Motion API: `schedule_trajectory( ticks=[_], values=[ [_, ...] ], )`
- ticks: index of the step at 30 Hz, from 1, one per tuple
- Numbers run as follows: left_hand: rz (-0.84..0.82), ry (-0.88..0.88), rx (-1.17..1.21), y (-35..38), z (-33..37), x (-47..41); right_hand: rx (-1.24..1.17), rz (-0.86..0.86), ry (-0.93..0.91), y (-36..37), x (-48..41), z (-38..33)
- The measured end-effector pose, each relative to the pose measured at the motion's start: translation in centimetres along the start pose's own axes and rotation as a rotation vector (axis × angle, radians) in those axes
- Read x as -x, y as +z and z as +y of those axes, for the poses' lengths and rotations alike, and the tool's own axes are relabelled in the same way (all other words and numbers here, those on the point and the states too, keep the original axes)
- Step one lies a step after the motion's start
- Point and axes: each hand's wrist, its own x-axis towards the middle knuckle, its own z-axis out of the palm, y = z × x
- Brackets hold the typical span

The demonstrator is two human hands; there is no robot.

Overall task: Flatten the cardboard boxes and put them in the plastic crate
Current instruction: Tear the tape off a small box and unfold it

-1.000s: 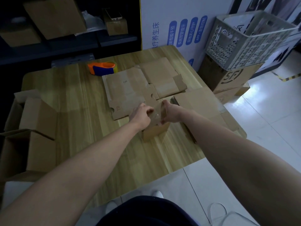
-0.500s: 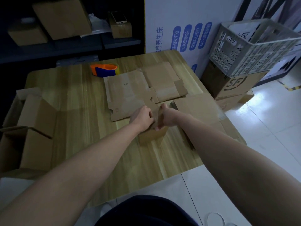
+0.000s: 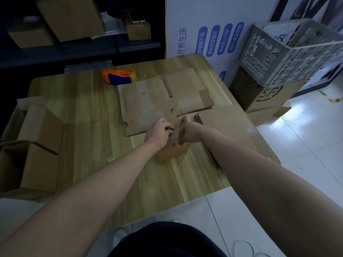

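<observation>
Gripping a small cardboard box [image 3: 172, 152] at the centre of a wooden table [image 3: 83, 108], a person's left hand [image 3: 159, 131] curls its fingers over the top while the right hand [image 3: 189, 132], thumb raised, clasps the opposite edge. The hands have drawn slightly closer than a second ago, the box unmoved. Flattened cardboard sheets [image 3: 144, 102] lie just beyond at 12 o'clock, and a larger sheet [image 3: 227, 120] at 3 o'clock is partly hidden by the right forearm. The plastic crate [image 3: 293, 54] sits at 2 o'clock atop a printed carton [image 3: 265, 94], its contents not discernible. An orange-and-blue tape dispenser [image 3: 118, 77] rests at 11 o'clock, and open boxes [image 3: 39, 145] stand at 9 o'clock.
</observation>
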Motion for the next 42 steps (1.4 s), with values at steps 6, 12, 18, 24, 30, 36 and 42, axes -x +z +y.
schedule_trajectory(
  ticks=[6, 12, 18, 24, 30, 36, 42],
  values=[
    [-0.024, -0.022, -0.16, 0.3, 0.3, -0.8, 0.011, 0.014, 0.016, 0.3, -0.3, 0.1],
    [-0.074, -0.173, 0.661, -3.0, -0.3, 0.6, -0.001, 0.005, 0.031, 0.1, -0.4, -0.2],
    [0.029, -0.275, 0.58, -4.6, -2.2, 1.3, -0.048, -0.014, 0.063, 0.0, 0.1, -0.6],
    [-0.158, -0.005, 0.039, -2.5, -1.5, 0.7, -0.037, 0.019, 0.064, 0.7, 0.9, -0.7],
    [-0.063, 0.056, -0.093, -1.4, -0.2, -0.3, -0.045, 0.041, 0.103, 1.2, 1.3, -0.4],
    [-0.15, 0.13, -0.134, -1.5, -0.9, -0.6, -0.025, 0.056, 0.133, 1.3, 0.9, -0.7],
    [-0.221, 0.114, 0.049, -1.7, -1.1, -1.2, -0.01, 0.045, 0.119, 1.3, 0.8, -0.6]
  ],
)
